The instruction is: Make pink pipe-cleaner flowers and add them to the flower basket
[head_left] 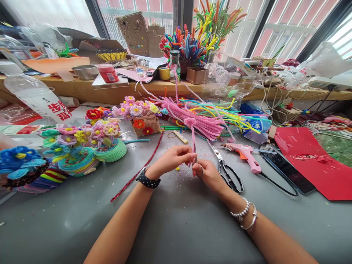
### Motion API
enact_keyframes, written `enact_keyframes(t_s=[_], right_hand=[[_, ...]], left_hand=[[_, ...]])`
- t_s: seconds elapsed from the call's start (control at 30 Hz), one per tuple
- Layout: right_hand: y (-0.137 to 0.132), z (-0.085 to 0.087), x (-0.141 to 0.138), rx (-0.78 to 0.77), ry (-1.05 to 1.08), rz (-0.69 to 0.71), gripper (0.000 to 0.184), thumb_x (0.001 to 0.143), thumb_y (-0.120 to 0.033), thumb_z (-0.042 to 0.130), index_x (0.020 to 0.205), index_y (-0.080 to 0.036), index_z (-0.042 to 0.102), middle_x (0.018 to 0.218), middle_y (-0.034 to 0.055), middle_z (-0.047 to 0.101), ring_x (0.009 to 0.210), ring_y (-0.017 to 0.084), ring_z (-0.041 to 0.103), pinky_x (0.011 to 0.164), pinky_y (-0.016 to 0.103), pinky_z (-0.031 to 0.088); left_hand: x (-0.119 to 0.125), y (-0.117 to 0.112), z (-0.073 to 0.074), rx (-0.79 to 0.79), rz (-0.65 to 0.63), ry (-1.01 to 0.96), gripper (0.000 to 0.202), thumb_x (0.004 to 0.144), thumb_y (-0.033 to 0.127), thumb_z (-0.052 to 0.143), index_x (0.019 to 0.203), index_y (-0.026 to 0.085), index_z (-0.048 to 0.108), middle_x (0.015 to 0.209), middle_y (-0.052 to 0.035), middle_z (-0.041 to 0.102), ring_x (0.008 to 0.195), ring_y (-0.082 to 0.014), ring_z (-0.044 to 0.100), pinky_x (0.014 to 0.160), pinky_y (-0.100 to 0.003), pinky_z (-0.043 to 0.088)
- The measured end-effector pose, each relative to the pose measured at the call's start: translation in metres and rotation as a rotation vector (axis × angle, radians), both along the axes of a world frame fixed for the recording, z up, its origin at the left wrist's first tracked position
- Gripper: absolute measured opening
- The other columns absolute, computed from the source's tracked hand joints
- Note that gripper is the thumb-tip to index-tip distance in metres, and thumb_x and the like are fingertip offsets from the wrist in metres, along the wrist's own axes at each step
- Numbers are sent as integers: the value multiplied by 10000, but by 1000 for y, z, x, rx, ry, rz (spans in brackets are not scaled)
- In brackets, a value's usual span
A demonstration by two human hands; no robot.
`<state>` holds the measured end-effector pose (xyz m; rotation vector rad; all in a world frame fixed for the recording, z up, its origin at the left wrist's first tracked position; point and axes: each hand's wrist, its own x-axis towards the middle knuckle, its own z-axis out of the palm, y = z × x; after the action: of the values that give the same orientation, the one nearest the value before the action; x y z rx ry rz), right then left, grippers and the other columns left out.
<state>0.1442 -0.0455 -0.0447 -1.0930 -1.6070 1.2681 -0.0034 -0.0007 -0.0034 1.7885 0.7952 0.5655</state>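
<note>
Both hands — left hand (174, 158), right hand (206, 173) — pinch one pink pipe cleaner (193, 137); scissors (227, 169) beside.

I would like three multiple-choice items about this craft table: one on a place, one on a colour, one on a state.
1. Where do the scissors lie?
A. beside the right hand
B. on the window shelf
C. on the red paper

2. What colour is the glue gun?
A. blue
B. pink
C. black

3. How is the pink pipe cleaner held?
A. by no hand
B. by the left hand alone
C. pinched between both hands

Answers: 1 A, they rest on the grey table just right of that hand; 2 B, its body is pink; 3 C, both hands' fingertips meet on it.
</note>
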Motion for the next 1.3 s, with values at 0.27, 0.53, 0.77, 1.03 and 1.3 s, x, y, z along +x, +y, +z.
enact_keyframes(t_s=[0.27, 0.53, 0.77, 1.03, 1.3], right_hand=[[1, -1, 4, -80, 79, 31, 568, 648, -703, 411, 516, -152, 461, 467, -54, 278, 443, 64, 240, 440, 226, 175], [0, 3, 4, -289, 293, 36, 608, 599, -758, 382, 521, -158, 443, 419, -89, 200, 398, 46, 158, 418, 223, 108], [6, 4, 10, -263, 219, -24, 584, 595, -741, 418, 501, -164, 432, 413, -88, 204, 388, 42, 164, 417, 226, 103], [2, 6, 6, -98, -7, 160, 668, 628, -780, 253, 600, -154, 483, 487, -55, 267, 444, 67, 219, 423, 219, 185], [1, 7, 4, -34, -58, 64, 634, 660, -751, 275, 570, -158, 480, 502, -36, 292, 486, 88, 274, 456, 228, 207]], left_hand=[[-2, 0, 3, 19, -37, 55, 304, 780, 400, 458, 629, 138, 484, 602, 23, 481, 581, -83, 441, 553, -203, 333], [-1, -2, 5, 14, -135, 111, 329, 785, 413, 440, 622, 133, 497, 588, 22, 485, 553, -73, 408, 515, -191, 310], [0, -1, 3, 26, -77, 104, 350, 773, 444, 438, 638, 133, 522, 591, 12, 496, 561, -84, 434, 523, -197, 342], [-2, 0, 3, 13, 6, 16, 303, 765, 407, 470, 630, 137, 505, 605, 12, 507, 593, -90, 470, 564, -203, 369], [-1, -1, 0, 24, -55, 73, 328, 772, 426, 450, 635, 136, 517, 599, 4, 542, 567, -88, 461, 517, -197, 341]])
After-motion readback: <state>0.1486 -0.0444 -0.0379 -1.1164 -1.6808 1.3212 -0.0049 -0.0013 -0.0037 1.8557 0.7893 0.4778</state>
